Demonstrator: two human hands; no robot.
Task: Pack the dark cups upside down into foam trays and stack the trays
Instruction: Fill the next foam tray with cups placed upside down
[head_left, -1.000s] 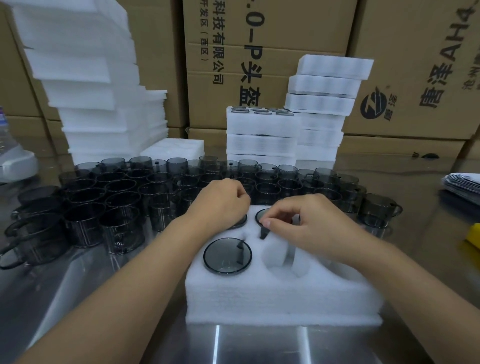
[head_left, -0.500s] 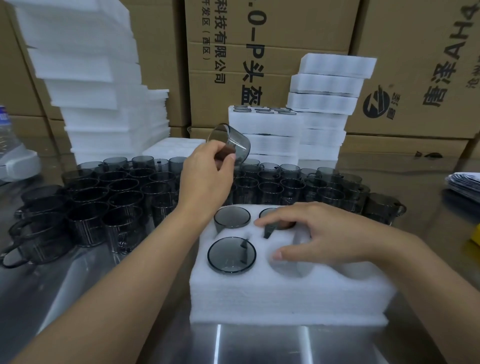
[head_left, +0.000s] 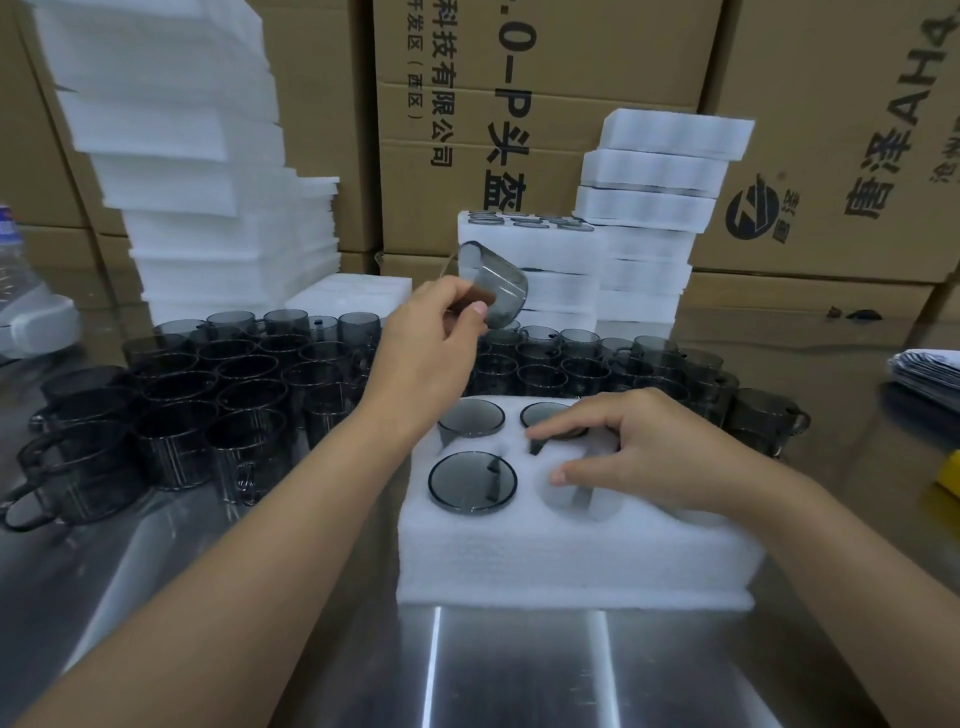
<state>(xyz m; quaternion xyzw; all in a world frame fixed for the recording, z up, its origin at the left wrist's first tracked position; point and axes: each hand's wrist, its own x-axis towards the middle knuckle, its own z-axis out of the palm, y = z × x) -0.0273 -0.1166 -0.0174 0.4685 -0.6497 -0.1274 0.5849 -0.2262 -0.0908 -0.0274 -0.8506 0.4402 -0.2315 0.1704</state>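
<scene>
Step in hand, as I read it: filling the foam tray (head_left: 571, 551) at the table's near edge. Three dark cups sit base-up in its pockets, front left (head_left: 471, 483), back left (head_left: 471, 418), back middle (head_left: 545, 413). The front middle pocket (head_left: 576, 501) is empty; pockets further right are hidden under the right hand (head_left: 639, 447). That hand lies loosely spread on the foam, holding nothing, index tip at the back middle cup, thumb over the empty pocket. Left hand (head_left: 426, 358) pinches one cup (head_left: 493, 291) between thumb and fingers, tilted in mid-air above the loose cups (head_left: 234, 374), just beyond the tray. Next move likely: finish the flip so the rim faces down, line the handle up with the pocket's slot, press it in; the right hand probably has to clear the pocket first. Surface is a reflective steel table (head_left: 519, 675). Behind it, a wall of printed cardboard boxes (head_left: 519, 78), a tall stack of empty foam (head_left: 171, 130) at left, and packed trays stacked centre (head_left: 524, 244) and right (head_left: 654, 171).
</scene>
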